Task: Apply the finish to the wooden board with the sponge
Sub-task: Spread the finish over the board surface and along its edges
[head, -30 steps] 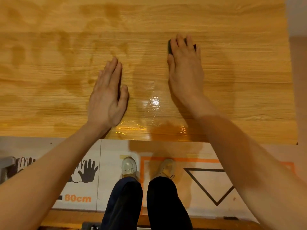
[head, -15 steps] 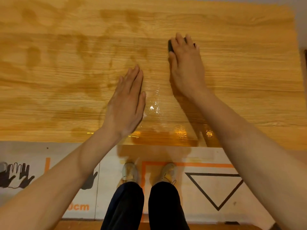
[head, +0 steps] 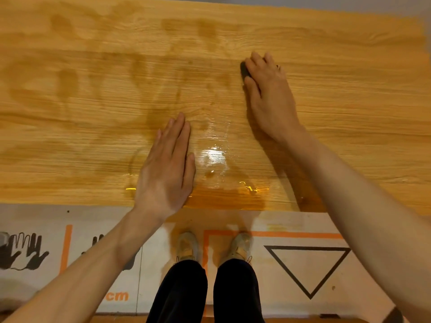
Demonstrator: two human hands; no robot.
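- Wide, light-brown wooden board with horizontal grain (head: 349, 117): it fills the upper two thirds of the head view, its near edge running across the frame just in front of the person's feet.
- Wet finish on the board (head: 214, 157): a glossy, reflective patch lies between the two hands and reaches down to the near edge, where it looks darker and amber. Duller, darker blotches and streaks spread over the left and far parts of the board; the right part looks paler and matt.
- Small dark sponge (head: 244, 70): only its left edge shows, under the fingers of the right hand, lying on the board towards the far side and right of centre.
- Right hand (head: 268, 94): it lies palm-down over the sponge with the fingers curved over it and the thumb at its near left side, holding it against the board. The forearm reaches in from the lower right.
- Left hand (head: 166, 169): it rests flat on the board near the front edge, fingers straight and together, holding nothing, just left of the glossy patch.
- Pale floor sheet (head: 291, 222) below the board: it carries orange lines, a black triangle outline (head: 307, 271), black hand silhouettes (head: 23, 252) at the left and partly hidden orange lettering.
- Light-coloured shoes (head: 187, 245) and dark trouser legs (head: 182, 294) of the person: they stand on the sheet, between the two forearms.
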